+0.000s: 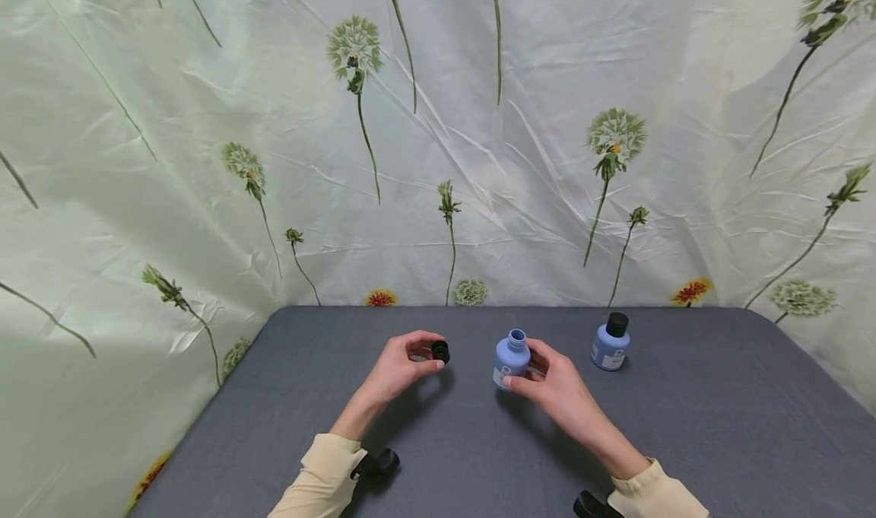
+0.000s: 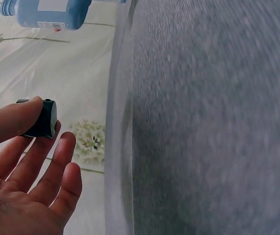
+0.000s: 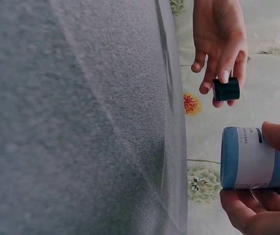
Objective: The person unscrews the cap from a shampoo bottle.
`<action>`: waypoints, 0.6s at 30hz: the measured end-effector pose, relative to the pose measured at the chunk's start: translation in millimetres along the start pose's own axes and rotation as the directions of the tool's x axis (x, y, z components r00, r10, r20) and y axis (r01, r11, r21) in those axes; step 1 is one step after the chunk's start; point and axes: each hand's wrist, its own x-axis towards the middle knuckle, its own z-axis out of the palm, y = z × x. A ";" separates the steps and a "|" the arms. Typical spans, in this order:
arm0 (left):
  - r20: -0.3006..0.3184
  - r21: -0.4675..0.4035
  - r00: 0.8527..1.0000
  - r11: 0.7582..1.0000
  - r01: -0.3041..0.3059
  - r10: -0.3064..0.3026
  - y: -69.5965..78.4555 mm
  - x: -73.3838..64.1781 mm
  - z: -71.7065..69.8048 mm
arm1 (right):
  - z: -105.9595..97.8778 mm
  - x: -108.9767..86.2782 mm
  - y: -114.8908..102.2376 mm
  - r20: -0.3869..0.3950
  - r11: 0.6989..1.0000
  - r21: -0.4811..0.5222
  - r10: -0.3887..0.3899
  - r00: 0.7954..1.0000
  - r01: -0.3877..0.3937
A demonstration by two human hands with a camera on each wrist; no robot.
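Observation:
In the head view my left hand (image 1: 405, 366) pinches a small black cap (image 1: 441, 351) between thumb and fingers, above the grey table. The left wrist view shows that cap (image 2: 45, 119) under the thumb, the other fingers spread loosely. My right hand (image 1: 557, 385) grips a blue bottle (image 1: 510, 360) round its body, the thumb across the white label. The bottle stands nearly upright, its threaded neck bare and its mouth uncovered. In the right wrist view the bottle (image 3: 250, 157) lies between thumb and fingers, apart from the cap (image 3: 226, 89) held in the left hand.
A second blue bottle (image 1: 610, 343), topped with a black cap, stands on the grey table (image 1: 308, 396) right of my right hand. A pale curtain (image 1: 513, 145) printed with dandelions hangs behind the table's far edge and along the left side.

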 end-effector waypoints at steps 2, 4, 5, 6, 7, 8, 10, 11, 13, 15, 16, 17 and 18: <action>-0.009 -0.004 1.000 1.000 0.002 -0.002 -1.5 0.8 -2.4 | 1.2 2.9 0.6 -0.004 1.000 -0.002 -0.002 1.000 0.002; -0.019 -0.014 1.000 1.000 0.010 -0.010 -2.5 1.9 -5.4 | 3.4 6.4 1.1 -0.009 1.000 -0.005 -0.002 1.000 0.002; -0.023 -0.020 1.000 1.000 0.018 -0.018 -2.7 2.4 -7.0 | 4.6 7.9 1.2 -0.013 1.000 -0.010 -0.003 1.000 0.003; -0.029 -0.023 0.999 0.999 0.026 -0.026 -2.8 2.9 -8.5 | 5.7 9.3 1.1 -0.016 1.000 -0.013 -0.006 1.000 0.006; -0.036 -0.023 0.999 0.999 0.031 -0.032 -3.1 3.5 -9.9 | 6.8 10.4 1.0 -0.019 1.000 -0.015 -0.009 1.000 0.009; -0.041 -0.019 0.998 0.999 0.039 -0.040 -3.4 4.1 -11.2 | 8.1 11.7 1.1 -0.021 1.000 -0.014 -0.011 1.000 0.011; -0.060 -0.006 0.997 0.999 0.042 -0.042 -3.4 4.9 -13.1 | 10.2 13.7 1.1 -0.024 1.000 -0.011 -0.023 0.999 0.022; -0.070 0.000 0.997 0.999 0.043 -0.043 -2.9 5.0 -13.9 | 11.1 14.7 1.0 -0.027 1.000 -0.006 -0.030 0.999 0.029; -0.090 0.013 0.995 0.998 0.053 -0.052 -0.2 4.9 -14.9 | 13.1 16.8 0.6 -0.033 0.999 -0.002 -0.045 0.998 0.045; -0.107 0.024 0.993 0.998 0.060 -0.058 6.8 2.9 -16.1 | 15.1 19.5 0.3 -0.040 0.998 -0.006 -0.060 0.997 0.060; -0.112 0.028 0.992 0.998 0.060 -0.057 6.6 3.2 -16.8 | 16.3 21.1 0.2 -0.044 0.998 -0.007 -0.063 0.997 0.063; -0.113 0.030 0.992 0.998 0.060 -0.056 6.2 3.8 -17.7 | 17.5 22.8 0.2 -0.046 0.998 -0.011 -0.067 0.997 0.067; -0.117 0.034 0.991 0.997 0.066 -0.061 10.1 2.6 -18.4 | 18.6 24.6 0.2 -0.046 0.997 -0.013 -0.071 0.996 0.071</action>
